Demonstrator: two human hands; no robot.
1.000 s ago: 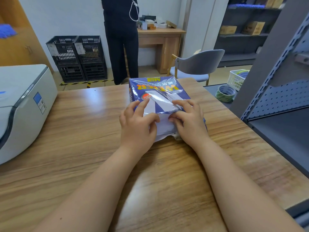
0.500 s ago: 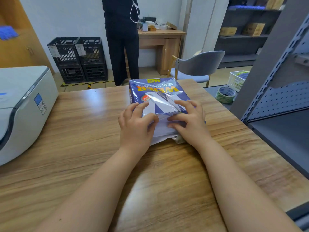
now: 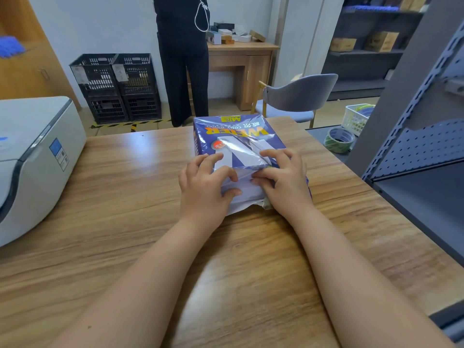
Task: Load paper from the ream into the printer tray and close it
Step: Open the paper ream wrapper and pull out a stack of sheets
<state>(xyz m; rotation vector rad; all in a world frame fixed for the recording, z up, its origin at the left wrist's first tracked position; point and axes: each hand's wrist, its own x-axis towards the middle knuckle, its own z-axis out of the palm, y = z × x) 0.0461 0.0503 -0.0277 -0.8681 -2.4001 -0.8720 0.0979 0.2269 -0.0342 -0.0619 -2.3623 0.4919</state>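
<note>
Item: blue glossy plastic-wrapped paper ream, mid-table on the wood-grain tabletop, white printer far left; my left hand and right hand pinch its torn near-end wrapper, which I'd peel back evenly, sparing the sheets.

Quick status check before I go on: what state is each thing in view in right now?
ream: flat on the table, wrapper torn open at the near end, white sheets showing
left hand: fingers curled on the wrapper's torn edge
right hand: fingers pinching the torn edge
printer: lid down, tray not in view
tape roll: lying flat, untouched
chair: empty
</note>
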